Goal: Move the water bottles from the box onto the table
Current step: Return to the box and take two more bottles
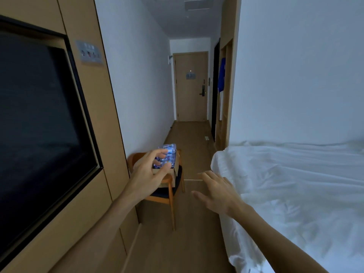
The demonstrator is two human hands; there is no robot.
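The left hand (149, 170) is reaching forward, fingers curled but gripping nothing, in front of the water bottles (168, 154) sitting in the box (176, 168) on the chair (167, 194). The right hand (216, 192) is hovering open, empty, beside the bed's (295, 184) corner.

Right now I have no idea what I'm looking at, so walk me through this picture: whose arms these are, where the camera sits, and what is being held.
The camera is worn on a person's head, so both bare arms are theirs. The left hand reaches toward a cardboard box of water bottles sitting on a wooden chair; whether it grips them yet is unclear. The right hand is open and holds nothing. A dark TV is on the left wall, a white bed to the right, a door at the hallway's end. No table shows.
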